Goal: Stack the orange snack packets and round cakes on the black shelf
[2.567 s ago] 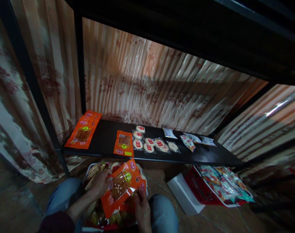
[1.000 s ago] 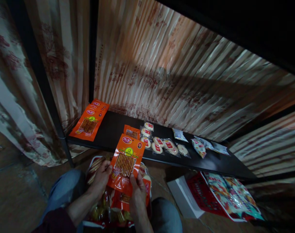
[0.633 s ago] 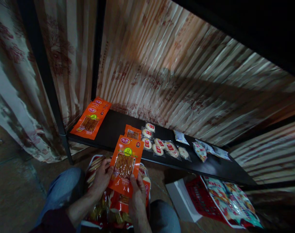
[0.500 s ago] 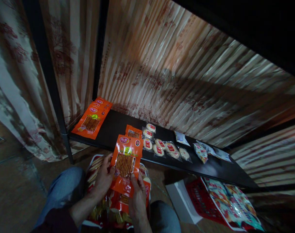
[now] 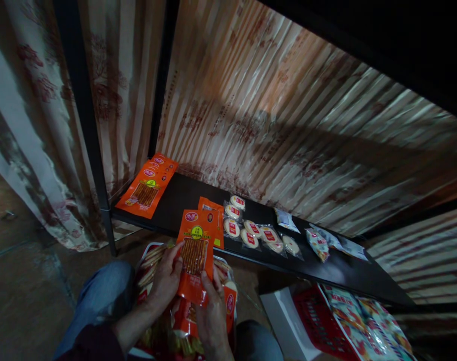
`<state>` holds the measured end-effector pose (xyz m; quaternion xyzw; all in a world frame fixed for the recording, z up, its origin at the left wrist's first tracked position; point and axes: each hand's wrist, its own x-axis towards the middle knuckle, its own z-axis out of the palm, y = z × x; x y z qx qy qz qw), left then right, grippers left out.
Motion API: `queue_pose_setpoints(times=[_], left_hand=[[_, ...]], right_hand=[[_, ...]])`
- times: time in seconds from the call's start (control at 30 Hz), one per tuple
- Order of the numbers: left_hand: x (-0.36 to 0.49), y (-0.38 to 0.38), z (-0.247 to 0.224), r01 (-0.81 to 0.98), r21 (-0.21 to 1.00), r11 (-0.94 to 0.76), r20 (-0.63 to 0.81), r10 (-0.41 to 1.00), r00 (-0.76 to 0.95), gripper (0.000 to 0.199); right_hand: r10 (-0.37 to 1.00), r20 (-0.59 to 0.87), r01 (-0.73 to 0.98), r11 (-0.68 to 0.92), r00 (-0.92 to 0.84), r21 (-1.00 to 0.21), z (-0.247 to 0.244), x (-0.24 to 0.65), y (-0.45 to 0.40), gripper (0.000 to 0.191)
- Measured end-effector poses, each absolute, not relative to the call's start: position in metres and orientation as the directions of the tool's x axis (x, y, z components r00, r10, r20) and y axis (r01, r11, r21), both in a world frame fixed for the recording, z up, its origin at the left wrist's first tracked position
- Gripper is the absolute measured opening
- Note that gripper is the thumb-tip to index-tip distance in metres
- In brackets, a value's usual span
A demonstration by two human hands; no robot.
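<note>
An orange snack packet (image 5: 194, 250) with a clear window showing brown sticks is held upright between my hands. My left hand (image 5: 166, 278) pinches its left edge, and my right hand (image 5: 211, 308) grips its lower right side. Behind it, another orange packet (image 5: 216, 213) lies on the black shelf (image 5: 176, 200). Overlapping orange packets (image 5: 148, 186) lie at the shelf's left end. Below my hands, a basket (image 5: 149, 255) between my knees holds more packaged snacks, partly hidden by my hands and the packet.
Several round wrapped cakes (image 5: 250, 237) lie mid-shelf, with small white bags (image 5: 318, 244) farther right. A white box (image 5: 286, 321) and a red basket (image 5: 320, 321) of bags stand on the floor at right. Black posts (image 5: 87, 120) and curtains surround the shelf.
The view has shifted slightly, so the shelf and its goods appear a little farther right and lower. Both hands still hold the packet, which now looks slightly more upright.
</note>
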<state>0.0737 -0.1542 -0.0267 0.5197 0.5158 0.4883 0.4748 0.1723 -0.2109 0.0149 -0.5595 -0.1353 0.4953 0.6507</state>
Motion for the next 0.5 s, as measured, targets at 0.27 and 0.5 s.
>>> queue_pose_setpoints(times=[0.27, 0.5], left_hand=[[0.073, -0.157, -0.014, -0.05, 0.996, 0.079, -0.077, 0.997, 0.03, 0.044], [0.068, -0.158, 0.003, -0.155, 0.984, 0.084, -0.066, 0.991, 0.119, 0.048]], right_hand=[[0.876, -0.285, -0.453, -0.088, 0.39, -0.887, 0.025, 0.164, -0.209, 0.053], [0.924, -0.197, -0.394, -0.056, 0.327, -0.917, 0.039, 0.153, -0.203, 0.053]])
